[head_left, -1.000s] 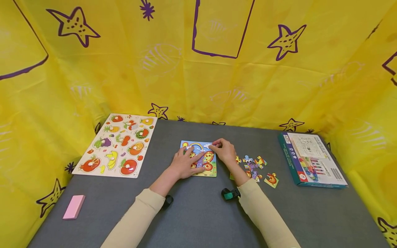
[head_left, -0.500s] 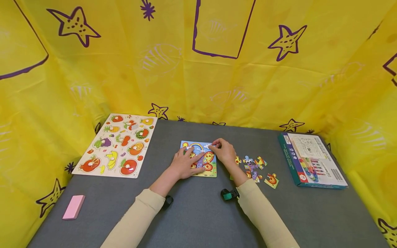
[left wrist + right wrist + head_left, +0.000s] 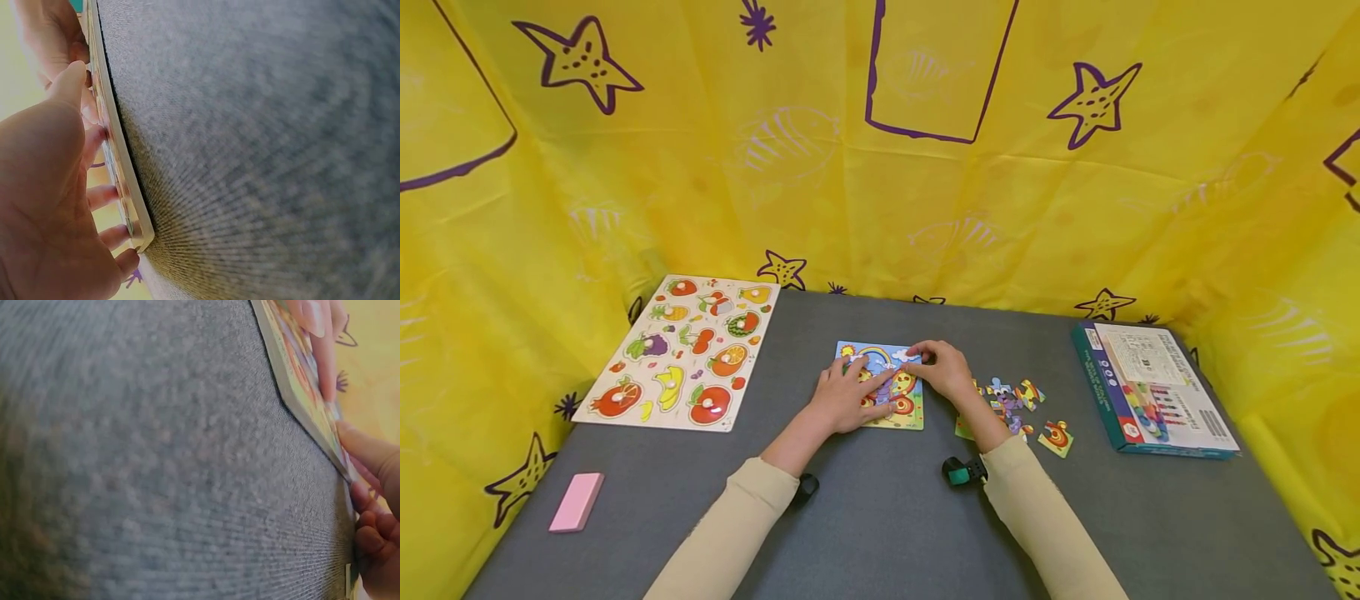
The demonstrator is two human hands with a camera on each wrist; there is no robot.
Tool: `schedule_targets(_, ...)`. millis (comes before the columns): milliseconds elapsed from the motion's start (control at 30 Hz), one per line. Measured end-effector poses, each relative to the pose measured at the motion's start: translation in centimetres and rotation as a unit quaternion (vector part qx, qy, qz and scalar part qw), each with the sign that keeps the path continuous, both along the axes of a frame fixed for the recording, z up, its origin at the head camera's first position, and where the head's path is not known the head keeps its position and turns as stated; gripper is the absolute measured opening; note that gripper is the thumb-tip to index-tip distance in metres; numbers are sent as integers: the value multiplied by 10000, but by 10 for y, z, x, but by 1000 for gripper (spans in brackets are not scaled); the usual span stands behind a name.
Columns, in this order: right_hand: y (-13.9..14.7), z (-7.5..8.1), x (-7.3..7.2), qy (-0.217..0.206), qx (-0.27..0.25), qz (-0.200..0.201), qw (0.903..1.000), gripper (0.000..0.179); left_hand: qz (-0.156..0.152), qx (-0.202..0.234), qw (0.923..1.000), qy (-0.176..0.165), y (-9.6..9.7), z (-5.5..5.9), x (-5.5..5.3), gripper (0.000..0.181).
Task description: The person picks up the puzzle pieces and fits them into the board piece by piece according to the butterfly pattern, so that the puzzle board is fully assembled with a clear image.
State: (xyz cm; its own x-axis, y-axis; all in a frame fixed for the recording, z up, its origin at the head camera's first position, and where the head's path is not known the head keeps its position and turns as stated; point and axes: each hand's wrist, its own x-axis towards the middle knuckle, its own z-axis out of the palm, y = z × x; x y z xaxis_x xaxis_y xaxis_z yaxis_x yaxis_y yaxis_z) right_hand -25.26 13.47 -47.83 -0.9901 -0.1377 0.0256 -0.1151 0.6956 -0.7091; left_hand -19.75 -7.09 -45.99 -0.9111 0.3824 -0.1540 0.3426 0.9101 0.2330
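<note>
A square jigsaw puzzle [image 3: 913,417] with a rainbow and a butterfly lies flat on the grey table. My left hand [image 3: 844,397] rests on it with fingers spread, covering its left and middle parts. At the puzzle's upper right corner, my right hand [image 3: 946,367] has its thumb on the picture and its other fingers bent at the edge. In the right wrist view, that thumb [image 3: 362,445] touches the puzzle's face and a fingertip meets its rim. Several loose puzzle pieces [image 3: 1006,398] lie to the right, partly behind the right forearm.
A wooden fruit peg board [image 3: 651,392] lies at the left, with a pink block [image 3: 577,502] nearer the front. At the right is a flat box [image 3: 1180,408] with a paper on top. A corner piece [image 3: 1057,437] lies apart. Yellow patterned cloth [image 3: 880,217] surrounds the table.
My right thumb and index finger have shifted slightly left and spread apart over the puzzle's upper right corner, with the right forearm moving a little. My left hand has stayed in place.
</note>
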Motion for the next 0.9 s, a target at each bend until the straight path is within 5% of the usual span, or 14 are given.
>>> schedule_targets(500,-1,10,1,-271,200,148,9993,26,-28,-89,9999,-40,1,4,1,65)
schedule_targets(800,5,11,7,250,97,469,9985,25,45,38,10000,-21,1,-1,-1,63)
schedule_targets(900,18,12,13,324,-140,232,9991,23,34,145,9999,82,1,-2,-2,62)
